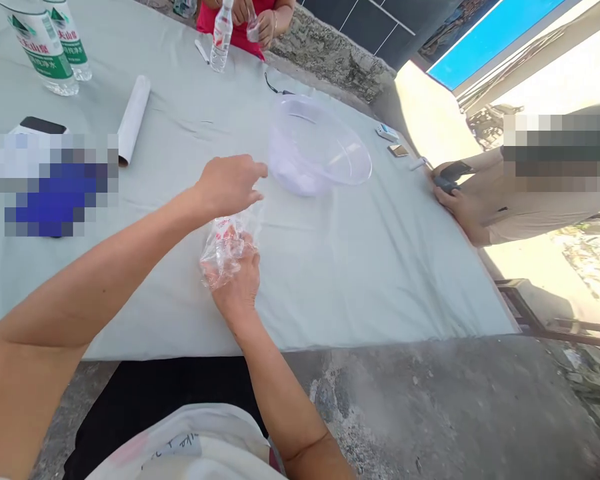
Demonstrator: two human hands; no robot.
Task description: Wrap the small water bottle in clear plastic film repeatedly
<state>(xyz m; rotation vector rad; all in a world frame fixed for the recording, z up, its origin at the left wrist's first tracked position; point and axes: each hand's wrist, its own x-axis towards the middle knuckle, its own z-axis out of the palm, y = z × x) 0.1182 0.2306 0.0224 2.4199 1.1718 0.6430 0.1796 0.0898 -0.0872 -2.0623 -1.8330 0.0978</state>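
My right hand (240, 277) is closed around a crinkled clear plastic bag (220, 257) with red-and-white print, low over the near part of the cloth-covered table. Some of its fingers are hidden behind the plastic. Just above it, my left hand (233, 183) reaches in from the left, thumb and forefinger apart, with nothing visible between them. The remaining left fingers are partly hidden. Beyond my hands stands a clear plastic basin (350, 175), close to the left fingertips but apart from them.
A white roll (134, 120) and large water bottles (47, 57) stand left. At the far edge, a person in red handles a small clear item near a bottle (221, 40). Another person's hands hold a dark device (450, 177) at right, near a phone (398, 151).
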